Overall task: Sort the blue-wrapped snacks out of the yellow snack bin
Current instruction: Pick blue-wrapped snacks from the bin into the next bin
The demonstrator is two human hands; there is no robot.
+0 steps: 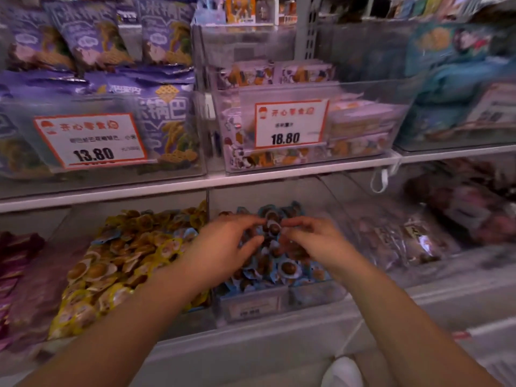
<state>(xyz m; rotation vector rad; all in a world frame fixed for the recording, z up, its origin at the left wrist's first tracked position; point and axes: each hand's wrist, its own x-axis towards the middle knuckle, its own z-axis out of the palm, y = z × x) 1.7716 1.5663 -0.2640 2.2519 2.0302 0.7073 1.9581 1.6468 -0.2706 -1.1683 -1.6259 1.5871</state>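
On the lower shelf a clear bin of yellow-wrapped snacks [122,263] has a few blue-wrapped ones [107,236] mixed in near its back. To its right stands a clear bin of blue-wrapped snacks [287,270]. Both hands hover over the blue bin. My left hand [223,247] and my right hand [310,238] have curled fingers that meet at a blue-wrapped snack [273,227] held between their fingertips. The image is blurred, so the exact pinch is hard to read.
The upper shelf [251,174] carries clear bins of purple bags [164,113] and boxed snacks with price tags 13.80 [92,141] and 18.80 [290,124]. Dark packets [402,241] lie right of the blue bin, purple packets [16,263] at far left. A white shoe [342,372] shows below.
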